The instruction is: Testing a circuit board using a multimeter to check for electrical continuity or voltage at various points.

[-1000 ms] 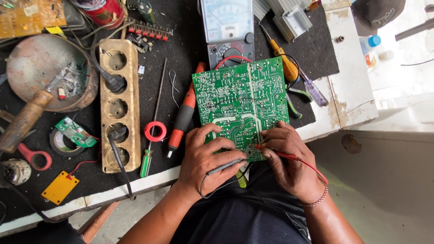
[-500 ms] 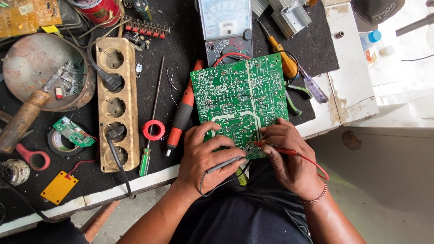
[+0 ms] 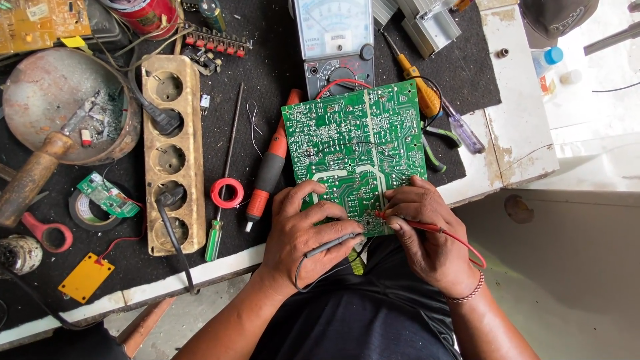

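A green circuit board lies solder side up at the bench's front edge. My left hand rests on its lower left corner and grips a black test probe, tip against the board's bottom edge. My right hand holds a red test probe whose tip touches the board's lower middle. Red and black leads run to an analogue multimeter behind the board.
On the black mat lie a red-handled screwdriver, a green-handled screwdriver, a beige power strip with plugs in it, a rusty pan, a red tape roll, and a yellow-handled screwdriver.
Both hands stay on the board with the probes. The view has shifted slightly; the probe tips have barely moved.
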